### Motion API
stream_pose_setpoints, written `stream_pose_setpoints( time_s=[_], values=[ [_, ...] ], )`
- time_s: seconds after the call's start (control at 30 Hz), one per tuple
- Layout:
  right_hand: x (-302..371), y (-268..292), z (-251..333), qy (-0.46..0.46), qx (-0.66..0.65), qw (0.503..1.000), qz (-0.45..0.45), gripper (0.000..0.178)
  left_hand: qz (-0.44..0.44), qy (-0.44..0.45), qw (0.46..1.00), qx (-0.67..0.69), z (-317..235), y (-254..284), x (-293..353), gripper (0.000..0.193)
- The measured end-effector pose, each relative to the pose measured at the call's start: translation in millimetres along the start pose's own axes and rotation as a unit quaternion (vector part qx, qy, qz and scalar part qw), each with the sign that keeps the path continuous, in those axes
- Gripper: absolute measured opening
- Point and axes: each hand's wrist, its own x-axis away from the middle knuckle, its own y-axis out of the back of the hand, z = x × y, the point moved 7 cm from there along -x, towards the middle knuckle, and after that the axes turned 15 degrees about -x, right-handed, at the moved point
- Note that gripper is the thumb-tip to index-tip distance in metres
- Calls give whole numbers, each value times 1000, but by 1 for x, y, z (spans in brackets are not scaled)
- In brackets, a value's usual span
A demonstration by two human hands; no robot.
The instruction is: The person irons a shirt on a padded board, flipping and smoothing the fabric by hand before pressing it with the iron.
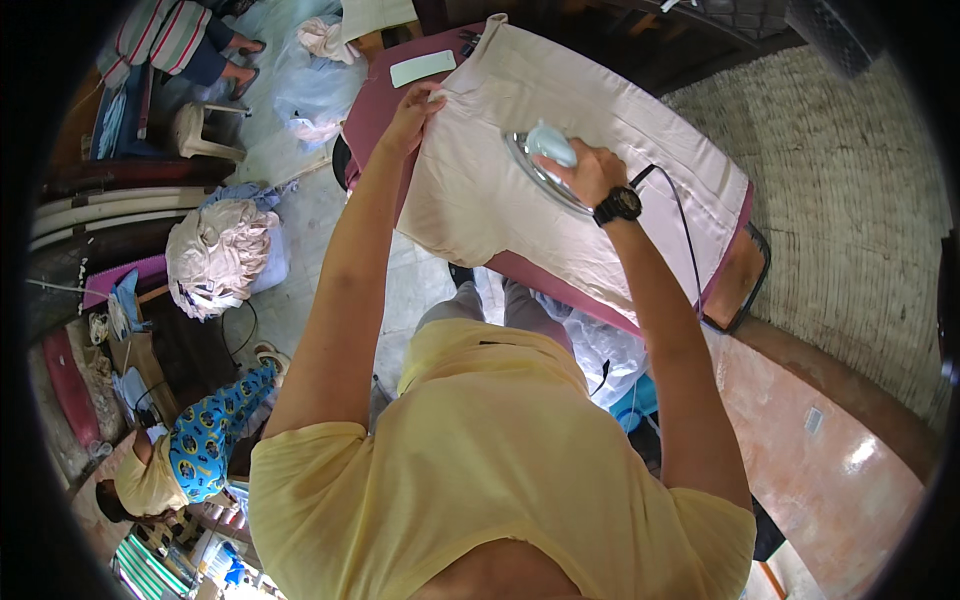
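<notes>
A pale pink garment [465, 190] is spread over a maroon-covered ironing board [385, 97]. My right hand [592, 172] grips the handle of a clothes iron [553, 143], pale blue on top, which rests on the cloth near the middle. A dark cord [684, 215] runs from by my right wrist toward the board's right end. My left hand [414, 112] pinches the garment's edge at the left side of the board. Just beyond that hand lies a flat pale green rectangular object [422, 68]. A black watch [617, 205] sits on my right wrist.
A heap of crumpled pale cloth [222, 250] stands on the floor at left. Beyond it are a plastic stool [208, 130] and plastic-wrapped bundles [320, 85]. A person [190, 450] is at lower left; another person's legs [225, 65] show at upper left. A pinkish stone surface [800, 450] lies right.
</notes>
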Motion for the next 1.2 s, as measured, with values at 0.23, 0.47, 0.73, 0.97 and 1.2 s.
stream_pose_setpoints(
  time_s=[0.23, 0.47, 0.73, 0.97, 1.2],
  values=[
    [-48, -27, 47, -16, 3, 999, 38, 71, -1, -31, 964, -264, -33, 10, -3, 29],
    [-64, -52, 48, -5, -17, 998, 65, 71, -155, -82, 846, -503, -44, 13, 4, 21],
    [-123, -24, 47, -71, -6, 997, 19, 77, -113, -107, 847, -509, -36, 26, -9, 27],
    [-133, -37, 42, -60, 12, 997, 50, 76, -132, -35, 869, -476, -35, 31, -11, 25],
    [-133, -58, 69, 69, 31, 992, 100, 72, -130, 60, 854, -500, -38, 45, -16, 24]
  ],
)
